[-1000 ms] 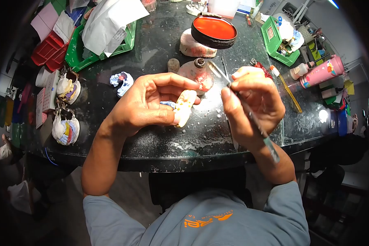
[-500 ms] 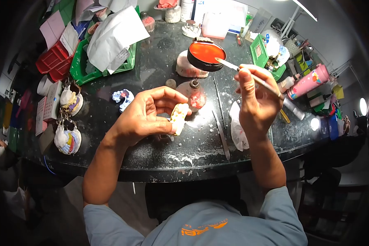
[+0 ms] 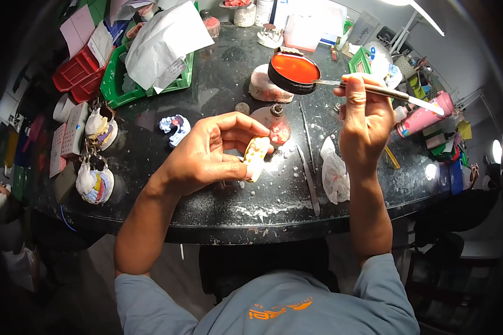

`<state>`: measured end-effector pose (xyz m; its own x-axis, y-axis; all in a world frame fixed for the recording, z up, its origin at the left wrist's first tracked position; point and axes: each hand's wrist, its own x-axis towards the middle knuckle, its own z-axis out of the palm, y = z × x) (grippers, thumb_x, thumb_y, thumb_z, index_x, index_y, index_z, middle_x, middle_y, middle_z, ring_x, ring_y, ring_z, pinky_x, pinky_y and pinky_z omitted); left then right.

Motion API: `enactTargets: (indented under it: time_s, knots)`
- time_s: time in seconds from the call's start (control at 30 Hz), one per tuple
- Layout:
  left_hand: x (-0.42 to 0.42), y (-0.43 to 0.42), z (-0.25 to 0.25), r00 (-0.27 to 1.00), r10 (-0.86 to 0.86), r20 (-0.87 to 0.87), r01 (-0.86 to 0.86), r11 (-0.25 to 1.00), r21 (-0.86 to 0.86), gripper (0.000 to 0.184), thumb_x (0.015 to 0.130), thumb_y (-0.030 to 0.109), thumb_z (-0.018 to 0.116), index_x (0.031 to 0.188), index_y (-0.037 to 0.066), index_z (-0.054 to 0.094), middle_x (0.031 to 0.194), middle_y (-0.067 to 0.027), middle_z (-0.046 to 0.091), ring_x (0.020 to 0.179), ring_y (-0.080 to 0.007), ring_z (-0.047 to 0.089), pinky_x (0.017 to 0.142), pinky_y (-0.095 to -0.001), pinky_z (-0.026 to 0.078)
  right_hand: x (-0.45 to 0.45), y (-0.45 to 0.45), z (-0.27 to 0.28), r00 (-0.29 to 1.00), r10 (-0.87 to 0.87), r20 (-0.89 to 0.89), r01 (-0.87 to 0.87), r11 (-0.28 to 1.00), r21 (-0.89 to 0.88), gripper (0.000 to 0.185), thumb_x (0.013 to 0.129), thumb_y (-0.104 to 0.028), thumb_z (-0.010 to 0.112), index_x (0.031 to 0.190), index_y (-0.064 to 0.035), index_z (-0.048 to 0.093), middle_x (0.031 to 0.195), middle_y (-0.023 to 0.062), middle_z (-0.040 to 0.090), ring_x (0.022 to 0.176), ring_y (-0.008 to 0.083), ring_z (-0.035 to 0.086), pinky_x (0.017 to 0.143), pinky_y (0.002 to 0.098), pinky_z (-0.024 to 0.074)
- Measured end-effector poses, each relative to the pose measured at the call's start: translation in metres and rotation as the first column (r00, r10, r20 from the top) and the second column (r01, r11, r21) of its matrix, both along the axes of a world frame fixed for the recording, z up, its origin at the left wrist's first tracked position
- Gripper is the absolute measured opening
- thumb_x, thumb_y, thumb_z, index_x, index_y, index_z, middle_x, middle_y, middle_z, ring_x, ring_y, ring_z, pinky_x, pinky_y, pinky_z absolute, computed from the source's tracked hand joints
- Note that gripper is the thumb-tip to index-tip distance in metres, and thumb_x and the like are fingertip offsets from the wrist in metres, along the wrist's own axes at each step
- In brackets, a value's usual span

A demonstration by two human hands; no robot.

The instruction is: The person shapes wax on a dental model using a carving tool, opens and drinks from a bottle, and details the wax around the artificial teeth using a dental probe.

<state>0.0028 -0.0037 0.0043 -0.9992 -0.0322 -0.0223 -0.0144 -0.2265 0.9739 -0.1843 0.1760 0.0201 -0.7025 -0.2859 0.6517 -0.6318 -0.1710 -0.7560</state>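
Observation:
My left hand [image 3: 204,153] is closed on a cream-yellow dental cast [image 3: 256,157], with the thumb below and the fingers above it. My right hand [image 3: 366,117] grips a wax knife [image 3: 397,92] with metal at both ends and a dark handle. The knife's thin tip is at the right rim of a round black tin of red wax [image 3: 294,68]; whether it touches the wax I cannot tell. The tin sits tilted above a stained pale block [image 3: 262,84]. Just behind the cast stands a glass bottle [image 3: 278,128] with pink-red contents, partly hidden by my left fingers.
Two mounted dental models [image 3: 95,181] and a blue-white horseshoe-shaped piece [image 3: 175,129] lie to the left. A slim metal tool [image 3: 308,181] and crumpled white plastic [image 3: 335,173] lie near my right forearm. Behind are a green basket [image 3: 114,84] with papers and a pink bottle [image 3: 427,117].
My right hand has moved up and slightly right, and the wax knife now lies more level. Its tip has shifted toward the tin's rim. The whole view has shifted a little; my left hand keeps the cast.

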Motion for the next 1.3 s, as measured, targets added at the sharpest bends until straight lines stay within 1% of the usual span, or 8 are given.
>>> enactTargets:
  time_s: [0.23,0.37,0.6,0.73,0.83,0.9,1.0,1.3]
  knots:
    - [0.001,0.002,0.0,0.999,-0.008,-0.036,0.01,0.998,0.068,0.065,0.077,0.006,0.083,0.134,-0.005,0.053,0.125,-0.021,0.067,0.115,-0.022,0.068,0.093,-0.0354,0.06,0.038,0.006,-0.019,0.97,0.239,0.042,-0.221,0.941,-0.255,0.013,0.106,-0.012,0.058,0.107,0.0008,0.059,0.094,0.0089,0.065,0.077,0.0121,0.062,0.072,0.026,0.051]
    - [0.001,0.004,0.001,1.0,-0.023,-0.006,0.023,0.996,0.088,0.065,0.077,0.003,0.081,0.135,-0.005,0.052,0.125,-0.021,0.066,0.112,-0.0208,0.068,0.092,-0.0329,0.06,0.055,0.008,-0.037,0.89,0.456,-0.016,-0.45,0.872,-0.192,0.012,0.107,-0.008,0.054,0.111,0.0039,0.054,0.097,0.0144,0.063,0.081,0.0165,0.062,0.076,0.0304,0.0538]
    - [0.0,0.006,-0.001,0.999,-0.034,0.016,0.033,0.999,0.007,0.057,0.078,-0.006,0.073,0.132,-0.003,0.056,0.125,-0.0109,0.065,0.111,-0.0126,0.063,0.09,-0.0294,0.059,0.059,0.006,-0.046,0.864,0.468,-0.187,-0.494,0.858,-0.137,0.017,0.107,-0.012,0.057,0.109,0.0039,0.052,0.089,0.0133,0.061,0.09,0.0227,0.063,0.085,0.0367,0.0558]
    - [0.0,0.006,-0.002,0.999,-0.038,0.012,0.038,0.999,-0.027,0.056,0.079,-0.006,0.074,0.132,-0.003,0.056,0.131,-0.0132,0.065,0.111,-0.0129,0.063,0.089,-0.0299,0.059,0.057,0.007,-0.046,0.858,0.457,-0.235,-0.488,0.868,-0.094,0.016,0.106,-0.011,0.057,0.108,0.0042,0.051,0.09,0.0133,0.061,0.085,0.0233,0.064,0.087,0.0401,0.0549]
    - [0.0,0.007,-0.001,0.999,-0.028,0.026,0.029,0.999,-0.037,0.056,0.079,-0.006,0.075,0.132,-0.003,0.056,0.128,-0.0126,0.065,0.11,-0.0134,0.063,0.088,-0.0297,0.059,0.059,0.006,-0.044,0.872,0.41,-0.267,-0.435,0.9,-0.04,0.024,0.109,-0.021,0.051,0.11,0.0032,0.052,0.087,0.0132,0.059,0.086,0.0233,0.061,0.079,0.0336,0.0535]
    - [0.0,0.007,-0.001,0.999,-0.025,0.03,0.026,0.999,-0.029,0.056,0.079,-0.007,0.075,0.132,-0.003,0.056,0.126,-0.0123,0.066,0.109,-0.0135,0.064,0.088,-0.0295,0.059,0.06,0.007,-0.045,0.874,0.415,-0.253,-0.439,0.898,-0.04,0.023,0.108,-0.019,0.052,0.111,0.0036,0.052,0.088,0.0131,0.059,0.088,0.0243,0.061,0.079,0.0343,0.0537]
    - [0.0,0.007,-0.002,0.999,-0.025,0.028,0.025,0.999,-0.025,0.056,0.079,-0.007,0.075,0.132,-0.003,0.056,0.126,-0.0123,0.065,0.109,-0.0134,0.064,0.088,-0.0294,0.059,0.057,0.009,-0.048,0.85,0.472,-0.232,-0.499,0.864,-0.069,0.015,0.103,-0.005,0.06,0.111,0.0054,0.052,0.093,0.0129,0.061,0.093,0.027,0.064,0.088,0.0428,0.0555]
    - [0.0,0.007,-0.001,0.999,-0.023,0.029,0.025,0.999,-0.046,0.056,0.079,-0.007,0.075,0.132,-0.004,0.056,0.128,-0.0128,0.064,0.112,-0.0137,0.063,0.087,-0.0287,0.059,0.056,0.01,-0.047,0.861,0.451,-0.233,-0.47,0.882,-0.03,0.013,0.102,-0.002,0.06,0.111,0.0053,0.054,0.093,0.0126,0.061,0.096,0.027,0.064,0.089,0.0406,0.0543]
